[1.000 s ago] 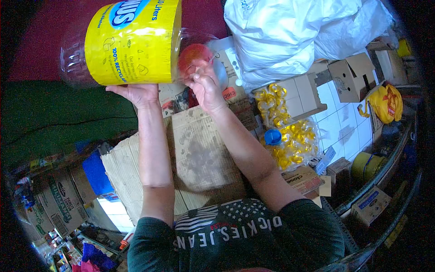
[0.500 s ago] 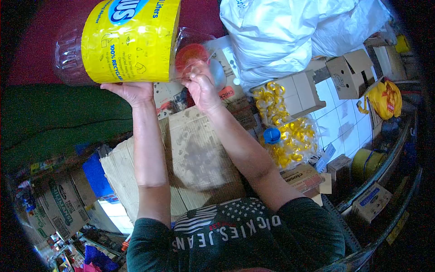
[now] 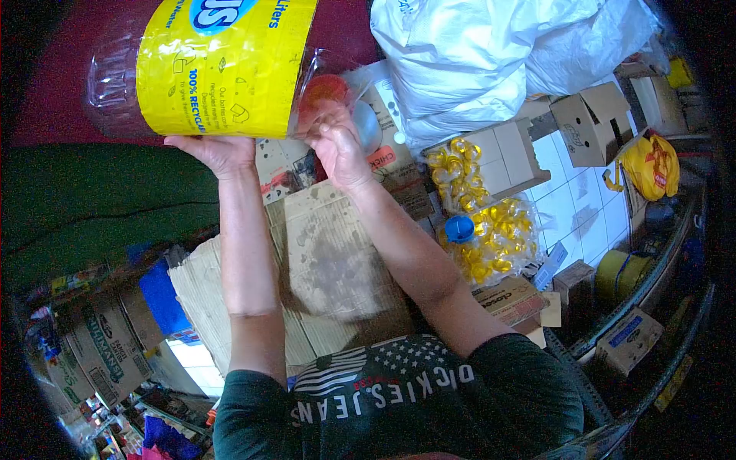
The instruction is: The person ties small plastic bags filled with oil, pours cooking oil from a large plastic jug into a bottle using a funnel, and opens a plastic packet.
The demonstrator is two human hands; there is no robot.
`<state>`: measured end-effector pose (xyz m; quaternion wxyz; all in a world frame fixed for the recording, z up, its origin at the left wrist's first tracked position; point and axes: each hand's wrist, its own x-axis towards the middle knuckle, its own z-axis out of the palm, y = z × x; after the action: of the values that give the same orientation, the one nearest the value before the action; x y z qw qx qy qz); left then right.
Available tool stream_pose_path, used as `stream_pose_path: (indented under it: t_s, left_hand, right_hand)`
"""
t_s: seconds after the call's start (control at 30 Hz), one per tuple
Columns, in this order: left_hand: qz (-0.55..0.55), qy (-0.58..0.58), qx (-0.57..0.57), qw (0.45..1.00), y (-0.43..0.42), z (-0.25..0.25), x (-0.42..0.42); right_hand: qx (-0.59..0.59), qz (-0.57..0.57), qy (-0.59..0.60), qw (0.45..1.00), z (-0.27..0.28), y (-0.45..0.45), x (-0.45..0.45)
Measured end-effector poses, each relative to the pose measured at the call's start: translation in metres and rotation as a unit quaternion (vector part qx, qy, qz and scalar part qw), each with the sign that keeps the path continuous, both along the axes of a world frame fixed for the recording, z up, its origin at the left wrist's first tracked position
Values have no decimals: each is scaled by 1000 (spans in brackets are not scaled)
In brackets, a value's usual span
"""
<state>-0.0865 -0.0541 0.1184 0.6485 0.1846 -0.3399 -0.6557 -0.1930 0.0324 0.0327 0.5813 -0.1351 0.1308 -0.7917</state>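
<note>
A large clear plastic water bottle (image 3: 218,84) with a yellow label lies sideways in the air at the upper left. My left hand (image 3: 218,156) holds it from below, palm up and thumb out to the left, its other fingers hidden behind the bottle. At the bottle's right end, my right hand (image 3: 337,149) has its fingers pinched together at the clear plastic edge. A red round thing (image 3: 326,96) shows by these fingers, partly through the clear plastic; I cannot tell what it is. Under my forearms is a stained cardboard sheet (image 3: 330,261).
White bags (image 3: 460,61) stand at the top right. Below them are a bag of yellow caps (image 3: 498,238), a blue cap (image 3: 460,228), an open carton (image 3: 506,165) and a small box (image 3: 586,126). A yellow bag (image 3: 650,169) is far right. Cartons (image 3: 111,341) crowd the lower left.
The bottle has shifted slightly, its label turned a little and its upper part moved up and right. My left hand has moved slightly left. My right hand keeps its pinch.
</note>
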Motion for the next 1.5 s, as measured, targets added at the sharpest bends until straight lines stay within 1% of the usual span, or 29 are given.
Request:
stream_pose_path:
  t_s: [0.1,0.2,0.43,0.6,0.8,0.9,1.0,1.2,1.3,1.5]
  left_hand:
    - [4,-20,-5,1000,-2,0,2]
    - [11,-27,-6,1000,-1,1,1]
    - [1,-29,-5,1000,-2,5,2]
    - [6,-36,-13,999,-1,9,1]
    - [1,-33,-17,999,-3,9,1]
    - [-4,-29,-18,999,-3,10,1]
    - [-11,-21,-18,1000,-3,13,-1]
    - [-5,-24,-23,999,-2,15,-2]
    - [-20,-2,-36,999,0,12,1]
    - [15,61,0,998,5,-8,11]
  right_hand:
    - [20,-6,-2,1000,4,2,1]
    - [-11,1,-4,1000,-2,-2,2]
    - [-16,2,-16,1000,-5,-3,4]
    - [-10,-6,-20,1000,3,0,4]
    - [-36,-4,-3,999,4,1,3]
    - [5,-31,-12,999,11,3,6]
    - [-26,-8,-4,1000,6,3,4]
    - [-21,-16,-9,1000,9,3,4]
    - [-13,-22,27,999,12,2,3]
    - [-3,-10,141,990,17,1,1]
